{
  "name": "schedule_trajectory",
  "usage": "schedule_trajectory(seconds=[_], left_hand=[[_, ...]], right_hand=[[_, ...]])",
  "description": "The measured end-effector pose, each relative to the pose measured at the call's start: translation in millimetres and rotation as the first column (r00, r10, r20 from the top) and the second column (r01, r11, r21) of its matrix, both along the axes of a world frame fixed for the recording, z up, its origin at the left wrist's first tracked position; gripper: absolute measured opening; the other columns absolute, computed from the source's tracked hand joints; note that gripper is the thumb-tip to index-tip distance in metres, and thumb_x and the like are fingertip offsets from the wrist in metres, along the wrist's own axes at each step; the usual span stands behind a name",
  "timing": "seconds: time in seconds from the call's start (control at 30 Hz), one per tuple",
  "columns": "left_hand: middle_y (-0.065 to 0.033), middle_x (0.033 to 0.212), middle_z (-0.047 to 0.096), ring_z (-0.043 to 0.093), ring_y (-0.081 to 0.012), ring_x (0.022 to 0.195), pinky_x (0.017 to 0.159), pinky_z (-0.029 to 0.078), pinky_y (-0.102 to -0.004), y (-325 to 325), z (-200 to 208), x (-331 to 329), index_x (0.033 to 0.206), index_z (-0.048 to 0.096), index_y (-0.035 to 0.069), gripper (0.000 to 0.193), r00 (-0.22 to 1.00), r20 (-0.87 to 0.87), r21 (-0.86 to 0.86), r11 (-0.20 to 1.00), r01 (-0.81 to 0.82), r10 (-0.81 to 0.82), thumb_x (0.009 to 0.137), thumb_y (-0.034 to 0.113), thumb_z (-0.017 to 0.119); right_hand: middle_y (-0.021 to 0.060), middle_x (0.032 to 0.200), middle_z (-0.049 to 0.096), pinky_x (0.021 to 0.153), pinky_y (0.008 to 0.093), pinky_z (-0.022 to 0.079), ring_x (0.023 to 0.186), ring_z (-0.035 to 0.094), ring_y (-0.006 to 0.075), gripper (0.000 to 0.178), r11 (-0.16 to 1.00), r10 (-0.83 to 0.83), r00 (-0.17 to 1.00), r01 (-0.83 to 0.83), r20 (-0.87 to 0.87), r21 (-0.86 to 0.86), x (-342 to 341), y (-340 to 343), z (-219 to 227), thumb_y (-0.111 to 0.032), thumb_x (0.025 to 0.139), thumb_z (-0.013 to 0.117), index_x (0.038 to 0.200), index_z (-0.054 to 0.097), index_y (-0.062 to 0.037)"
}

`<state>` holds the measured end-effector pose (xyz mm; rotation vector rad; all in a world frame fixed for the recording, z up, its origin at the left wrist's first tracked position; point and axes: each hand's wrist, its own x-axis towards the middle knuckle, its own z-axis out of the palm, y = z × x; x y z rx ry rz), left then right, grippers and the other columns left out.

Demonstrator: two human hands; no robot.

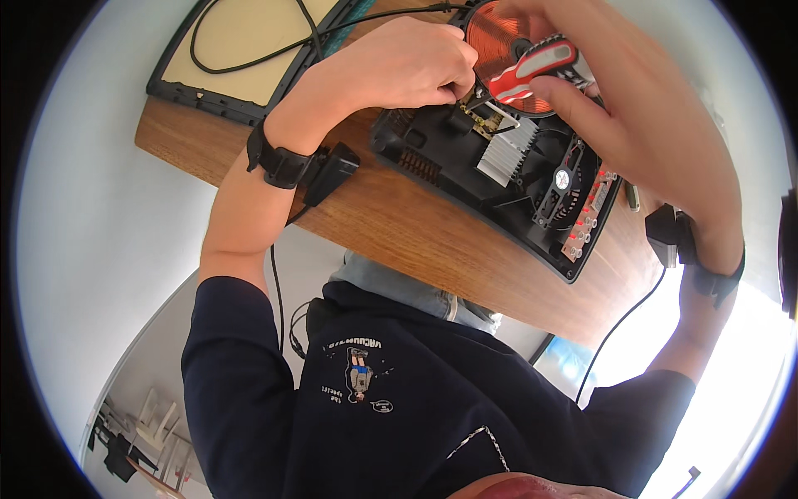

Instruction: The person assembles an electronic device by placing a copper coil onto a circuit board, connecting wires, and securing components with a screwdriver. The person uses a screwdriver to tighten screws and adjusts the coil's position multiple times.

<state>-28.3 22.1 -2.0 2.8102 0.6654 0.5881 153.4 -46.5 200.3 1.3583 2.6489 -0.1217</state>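
Note:
The opened black housing of an induction cooker (453, 170) lies on the wooden table in front of me. Inside it are a round copper coil (489, 40), a silver finned heat sink (509, 154), a fan (562, 180) and a small board with red lights (588, 218). My right hand (619, 116) is closed around the red and grey handle of a screwdriver (532, 71), held over the coil; its tip cannot be made out. My left hand (420, 66) is closed in a pinch beside the coil, over the circuit board. What its fingers grip, if anything, is hidden.
A black-framed panel with a pale yellow face (258, 54) lies at the far left of the wooden table (399, 220), with a looped black cable (249, 70) across it. Black devices are strapped to both wrists, with cables hanging down. The table's near edge runs before my body.

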Motion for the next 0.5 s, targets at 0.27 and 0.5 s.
schedule_trajectory(seconds=[0.27,0.5], left_hand=[[-0.0002,0.08,0.066,0.067,-0.0232,0.089,0.073,0.056,-0.0387,0.8,-4.3,-2.2,0.079,0.077,0.011,0.006,0.998,0.057,0.013,1.0,0.013,-0.014,0.081,0.015,0.073],[0.0001,0.082,0.067,0.066,-0.0224,0.09,0.075,0.056,-0.0384,-1.5,0.2,-3.6,0.079,0.077,0.011,0.007,0.999,0.048,-0.005,1.0,0.007,-0.007,0.081,0.015,0.072]], right_hand=[[0.0181,0.116,0.065,0.086,0.0406,0.053,0.101,0.067,0.0339,0.057,0.984,0.159,0.966,-0.172,-0.205,-0.047,20.8,10.7,-17.1,-0.034,0.093,0.076,0.135,0.052,-0.0046],[0.0193,0.121,0.063,0.086,0.0417,0.052,0.098,0.066,0.0356,0.05,0.98,0.15,0.985,-0.138,-0.079,0.144,10.4,-13.7,-9.8,-0.019,0.097,0.068,0.139,0.047,-0.004]])
